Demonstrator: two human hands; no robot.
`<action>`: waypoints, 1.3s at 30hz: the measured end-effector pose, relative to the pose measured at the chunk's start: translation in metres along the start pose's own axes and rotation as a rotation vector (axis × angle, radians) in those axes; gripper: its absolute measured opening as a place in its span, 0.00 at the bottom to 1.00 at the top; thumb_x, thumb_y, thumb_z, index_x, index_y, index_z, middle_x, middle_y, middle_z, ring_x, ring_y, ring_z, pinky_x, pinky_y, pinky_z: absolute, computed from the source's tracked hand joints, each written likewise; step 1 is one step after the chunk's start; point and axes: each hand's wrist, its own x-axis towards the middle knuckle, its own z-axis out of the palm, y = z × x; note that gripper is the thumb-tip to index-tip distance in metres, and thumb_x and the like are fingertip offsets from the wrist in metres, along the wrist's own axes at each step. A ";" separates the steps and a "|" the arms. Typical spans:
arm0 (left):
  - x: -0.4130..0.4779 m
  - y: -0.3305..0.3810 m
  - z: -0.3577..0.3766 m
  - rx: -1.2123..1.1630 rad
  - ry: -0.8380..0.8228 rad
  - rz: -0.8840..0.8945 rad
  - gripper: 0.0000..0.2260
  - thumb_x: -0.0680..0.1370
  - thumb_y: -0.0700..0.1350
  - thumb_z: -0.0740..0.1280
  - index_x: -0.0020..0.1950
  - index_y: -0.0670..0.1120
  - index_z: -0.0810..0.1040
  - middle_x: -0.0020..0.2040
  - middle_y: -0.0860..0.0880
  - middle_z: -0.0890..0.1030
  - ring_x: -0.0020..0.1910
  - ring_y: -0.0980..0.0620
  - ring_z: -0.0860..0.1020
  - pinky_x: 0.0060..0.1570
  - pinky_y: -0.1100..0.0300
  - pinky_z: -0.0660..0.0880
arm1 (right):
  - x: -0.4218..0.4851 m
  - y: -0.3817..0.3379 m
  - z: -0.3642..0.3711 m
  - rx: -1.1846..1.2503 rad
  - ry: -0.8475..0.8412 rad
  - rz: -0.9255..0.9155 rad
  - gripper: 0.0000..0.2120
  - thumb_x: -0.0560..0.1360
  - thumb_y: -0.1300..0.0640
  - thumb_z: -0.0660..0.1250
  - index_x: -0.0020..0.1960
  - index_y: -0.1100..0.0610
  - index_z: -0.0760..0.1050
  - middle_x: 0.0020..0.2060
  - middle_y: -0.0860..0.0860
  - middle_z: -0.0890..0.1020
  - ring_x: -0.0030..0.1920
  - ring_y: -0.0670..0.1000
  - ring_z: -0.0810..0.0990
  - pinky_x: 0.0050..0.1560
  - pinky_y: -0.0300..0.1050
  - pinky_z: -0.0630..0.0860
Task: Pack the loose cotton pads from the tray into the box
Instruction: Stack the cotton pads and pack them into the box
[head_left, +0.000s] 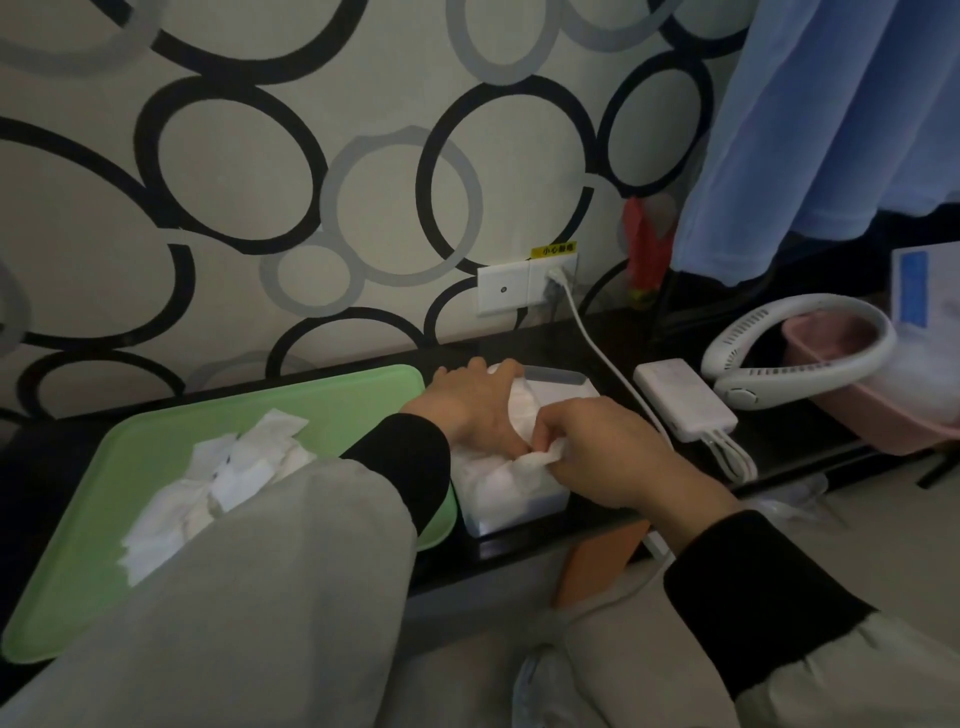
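On the left, the green tray (363, 395) holds a heap of loose cotton pads (223, 478), so much is left. The left hand (467, 410) lies over pads packed in the white box (519, 512) beside it; I cannot tell its grip. The right hand (597, 457) pinches a cotton pad (540, 460) over the box.

- The single head view looks forward and down from above the person's arms, close to a black ledge (789, 441).
- It faces a ring-patterned wall (249, 171) that fills the far half.
- The green tray (363, 395) lies near left and the box (519, 514) at centre, while grey sleeves (260, 597) crowd the near edge.
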 end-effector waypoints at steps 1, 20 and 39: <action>0.000 0.000 0.000 -0.006 -0.001 -0.001 0.49 0.63 0.71 0.72 0.77 0.57 0.53 0.70 0.44 0.67 0.68 0.40 0.69 0.72 0.41 0.60 | 0.001 -0.002 -0.001 -0.052 -0.026 0.020 0.09 0.74 0.58 0.65 0.49 0.45 0.79 0.47 0.49 0.80 0.49 0.51 0.78 0.53 0.52 0.78; -0.003 -0.007 0.005 -0.050 0.004 0.015 0.54 0.61 0.70 0.74 0.79 0.59 0.50 0.76 0.45 0.62 0.76 0.42 0.60 0.75 0.39 0.45 | -0.008 0.001 -0.009 0.161 -0.226 -0.064 0.08 0.76 0.49 0.69 0.52 0.43 0.84 0.50 0.43 0.84 0.53 0.43 0.79 0.57 0.44 0.77; -0.027 -0.013 0.013 -0.055 -0.059 0.006 0.59 0.64 0.66 0.76 0.80 0.57 0.36 0.81 0.47 0.35 0.78 0.45 0.31 0.72 0.39 0.30 | -0.001 0.003 -0.003 -0.024 -0.128 -0.020 0.04 0.74 0.51 0.70 0.47 0.44 0.83 0.46 0.42 0.83 0.49 0.45 0.79 0.53 0.50 0.79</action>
